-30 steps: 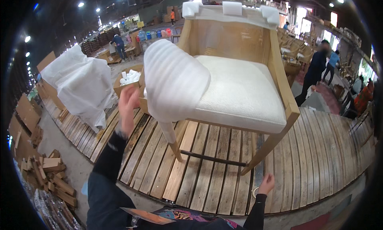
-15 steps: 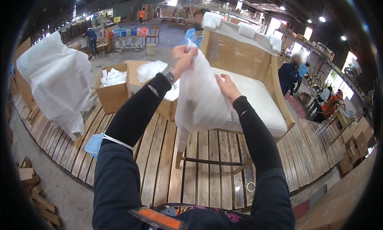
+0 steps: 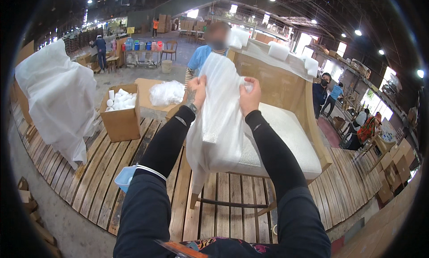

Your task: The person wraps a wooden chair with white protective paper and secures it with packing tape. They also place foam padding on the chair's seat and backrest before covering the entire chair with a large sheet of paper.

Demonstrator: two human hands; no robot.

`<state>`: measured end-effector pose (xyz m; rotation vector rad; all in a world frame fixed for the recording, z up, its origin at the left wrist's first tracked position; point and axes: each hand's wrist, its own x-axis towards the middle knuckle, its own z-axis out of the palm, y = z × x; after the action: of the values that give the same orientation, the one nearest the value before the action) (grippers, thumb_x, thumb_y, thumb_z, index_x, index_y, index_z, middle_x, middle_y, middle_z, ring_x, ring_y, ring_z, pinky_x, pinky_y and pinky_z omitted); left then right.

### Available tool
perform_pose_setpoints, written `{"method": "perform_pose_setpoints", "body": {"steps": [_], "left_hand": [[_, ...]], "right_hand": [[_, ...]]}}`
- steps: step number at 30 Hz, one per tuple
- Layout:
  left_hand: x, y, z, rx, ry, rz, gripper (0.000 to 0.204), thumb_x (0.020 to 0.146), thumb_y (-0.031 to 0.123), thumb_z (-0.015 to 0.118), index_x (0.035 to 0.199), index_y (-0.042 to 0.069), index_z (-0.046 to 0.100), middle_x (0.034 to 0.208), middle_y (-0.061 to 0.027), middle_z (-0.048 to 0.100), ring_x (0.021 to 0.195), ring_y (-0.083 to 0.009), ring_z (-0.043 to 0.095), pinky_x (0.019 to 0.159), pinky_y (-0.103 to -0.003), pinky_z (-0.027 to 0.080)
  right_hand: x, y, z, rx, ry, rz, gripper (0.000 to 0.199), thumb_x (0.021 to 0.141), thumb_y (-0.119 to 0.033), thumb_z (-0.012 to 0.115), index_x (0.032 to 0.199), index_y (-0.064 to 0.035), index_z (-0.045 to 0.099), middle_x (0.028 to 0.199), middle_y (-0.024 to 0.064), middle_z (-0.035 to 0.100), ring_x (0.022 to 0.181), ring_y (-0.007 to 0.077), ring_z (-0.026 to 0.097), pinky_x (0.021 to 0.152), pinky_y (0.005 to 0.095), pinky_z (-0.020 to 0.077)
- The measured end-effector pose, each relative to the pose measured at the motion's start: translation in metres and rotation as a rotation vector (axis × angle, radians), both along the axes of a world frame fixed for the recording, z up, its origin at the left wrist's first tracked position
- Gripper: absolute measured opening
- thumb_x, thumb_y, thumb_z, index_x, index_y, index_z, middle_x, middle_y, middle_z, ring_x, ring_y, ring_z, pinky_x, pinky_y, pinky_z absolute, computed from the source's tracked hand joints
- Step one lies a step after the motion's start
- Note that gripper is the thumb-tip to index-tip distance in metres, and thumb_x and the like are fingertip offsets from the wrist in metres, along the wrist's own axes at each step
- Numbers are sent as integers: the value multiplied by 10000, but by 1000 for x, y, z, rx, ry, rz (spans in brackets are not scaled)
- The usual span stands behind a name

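In the middle of the head view, a white wrapping sheet (image 3: 215, 101) is held up and spread over the left front corner of a light-wood chair (image 3: 295, 141), which stands right of centre on a slatted wooden platform (image 3: 91, 188). The sheet's left edge is grasped by the left hand (image 3: 195, 91), and its right edge is pinched between the thumb and fingers of the right hand (image 3: 250, 96). Below, the front leg (image 3: 194, 199) is covered by the hanging sheet down to its bare tip. The step in hand is judged to be the fitting of the sheet around this corner and the arm above it. For the next move, an even tension from both sides seems to be called for, so that the upper edge can be folded inward snugly without the thin material being torn or the leg being uncovered.
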<state>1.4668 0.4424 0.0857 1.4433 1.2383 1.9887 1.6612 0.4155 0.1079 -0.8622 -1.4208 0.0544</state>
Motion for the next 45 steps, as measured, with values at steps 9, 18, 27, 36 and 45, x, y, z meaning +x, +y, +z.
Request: {"method": "perform_pose_setpoints", "body": {"steps": [9,18,27,36,45], "left_hand": [[32,18,-2,-110,561,11,314,869,313,663,996,29,705,852,-194,681,861,-341,657,800,-438,488],[61,22,10,147,1368,147,211,749,249,701,905,132,781,1187,-102,543,1301,-341,400,1061,-621,323],[70,30,12,-98,1545,46,388,786,301,696,1116,100,734,1388,-159,497,1506,-432,128,1111,-750,166],[32,33,15,159,286,-607,675,779,99,593,1443,78,476,1511,-131,408,1443,-261,312,1157,-320,273],[-28,36,-86,-395,-69,-988,424,970,115,614,1378,24,545,1305,-88,624,1124,-163,628,965,-315,516]], "right_hand": [[22,28,-29,-272,-162,-56,325,792,-77,729,1087,-36,598,1017,182,693,1002,368,653,914,395,490],[31,31,-19,-897,214,390,484,828,-167,750,1246,23,599,925,149,703,923,245,690,801,364,539],[29,20,-29,-957,66,551,281,894,-132,687,1082,72,641,868,112,667,775,178,647,677,335,524],[-7,37,-46,-630,-496,70,169,757,-114,692,896,-44,758,820,142,728,801,278,712,772,384,550],[-24,26,-43,-759,-835,-69,385,837,-303,671,1166,-107,706,1370,127,578,1428,359,343,1129,604,254]]}}
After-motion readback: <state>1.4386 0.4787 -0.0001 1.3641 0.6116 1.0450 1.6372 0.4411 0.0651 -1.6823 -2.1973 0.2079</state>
